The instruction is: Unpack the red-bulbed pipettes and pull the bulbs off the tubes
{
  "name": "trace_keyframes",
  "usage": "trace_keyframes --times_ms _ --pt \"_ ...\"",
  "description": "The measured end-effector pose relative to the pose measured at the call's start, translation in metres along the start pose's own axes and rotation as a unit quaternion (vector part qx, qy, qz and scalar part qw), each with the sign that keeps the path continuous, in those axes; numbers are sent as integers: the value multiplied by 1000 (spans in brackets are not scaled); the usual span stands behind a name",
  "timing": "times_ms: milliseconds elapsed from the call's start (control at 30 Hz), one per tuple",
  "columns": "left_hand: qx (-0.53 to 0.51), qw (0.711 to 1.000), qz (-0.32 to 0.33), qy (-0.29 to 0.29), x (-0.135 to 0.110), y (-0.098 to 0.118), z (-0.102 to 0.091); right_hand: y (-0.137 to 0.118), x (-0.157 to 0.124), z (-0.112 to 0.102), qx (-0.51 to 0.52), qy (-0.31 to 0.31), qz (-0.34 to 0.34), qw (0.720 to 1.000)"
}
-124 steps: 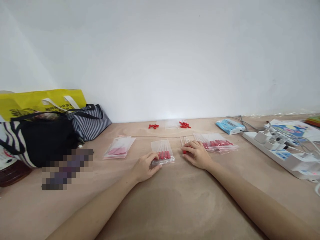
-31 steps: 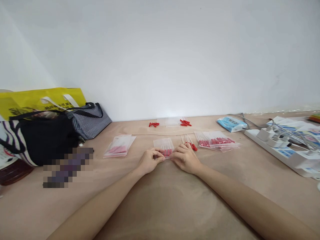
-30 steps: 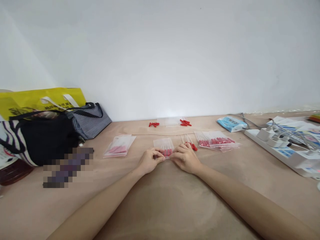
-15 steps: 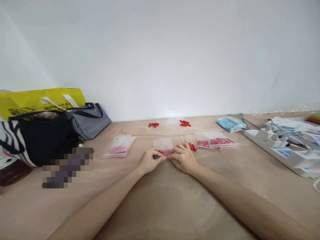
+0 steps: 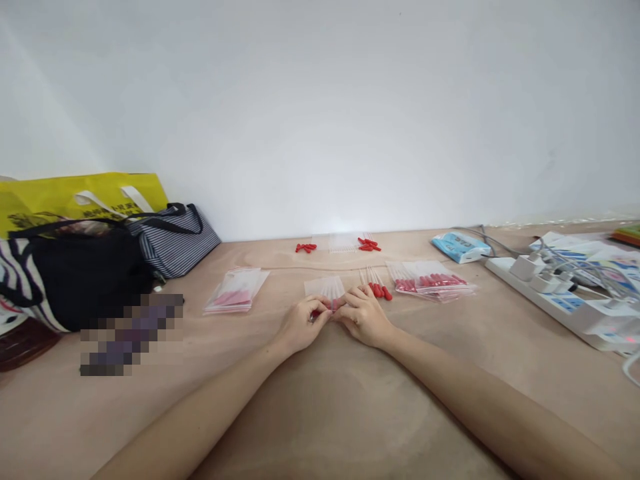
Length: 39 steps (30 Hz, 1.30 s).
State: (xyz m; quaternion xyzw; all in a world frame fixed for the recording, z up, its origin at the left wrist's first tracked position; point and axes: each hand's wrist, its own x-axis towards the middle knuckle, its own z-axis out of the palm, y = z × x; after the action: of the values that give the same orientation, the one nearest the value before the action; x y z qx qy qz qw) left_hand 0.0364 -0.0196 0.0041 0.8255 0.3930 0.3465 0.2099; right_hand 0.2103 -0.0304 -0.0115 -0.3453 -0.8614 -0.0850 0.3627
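A clear zip bag (image 5: 325, 287) lies at the middle of the table with thin, pale, red-ended sticks inside. My left hand (image 5: 304, 321) pinches its near edge from the left. From the right, my right hand (image 5: 364, 316) pinches the same edge, its fingertips almost meeting those of the left. Both hands cover much of the red ends. Just beyond my right hand lie several loose red-handled sticks (image 5: 379, 289). Filled bags (image 5: 434, 283) are piled to the right of these. On the left is a stack of flat zip bags (image 5: 236, 291) with pink bands.
Small red pieces (image 5: 306, 248) and more red-ended sticks (image 5: 369, 245) lie near the wall. A blue tissue pack (image 5: 460, 247) and a white power strip (image 5: 555, 300) with chargers and cables stand right. Left are a striped bag (image 5: 173, 243), a black bag (image 5: 95, 273) and a yellow bag (image 5: 150, 183).
My fingertips have drawn closer together along the bag's near edge, covering more of the red ends. The whole view has shifted slightly.
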Motion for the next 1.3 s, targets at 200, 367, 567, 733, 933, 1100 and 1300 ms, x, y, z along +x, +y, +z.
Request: trace_keyframes --times_ms 200,367,567,733,933,1100,1300 --pt "27 999 33 13 -4 -1 4 -6 4 3 20 -15 35 999" --pt "42 998 26 28 -6 -2 4 -10 5 5 27 -29 47 998" --pt "69 994 1 83 -3 -6 -1 -15 3 -1 44 -57 47 996" --pt "107 980 28 166 -4 -5 -6 -13 -1 -10 41 -62 124 989" --pt "138 974 120 136 -12 11 -6 -8 -1 -15 66 -64 181 979" --pt "83 980 182 0 -12 12 -15 -5 0 -13 57 -84 211 972" --pt "139 982 59 -113 -15 -15 -46 -5 1 -13 25 -110 233 966"
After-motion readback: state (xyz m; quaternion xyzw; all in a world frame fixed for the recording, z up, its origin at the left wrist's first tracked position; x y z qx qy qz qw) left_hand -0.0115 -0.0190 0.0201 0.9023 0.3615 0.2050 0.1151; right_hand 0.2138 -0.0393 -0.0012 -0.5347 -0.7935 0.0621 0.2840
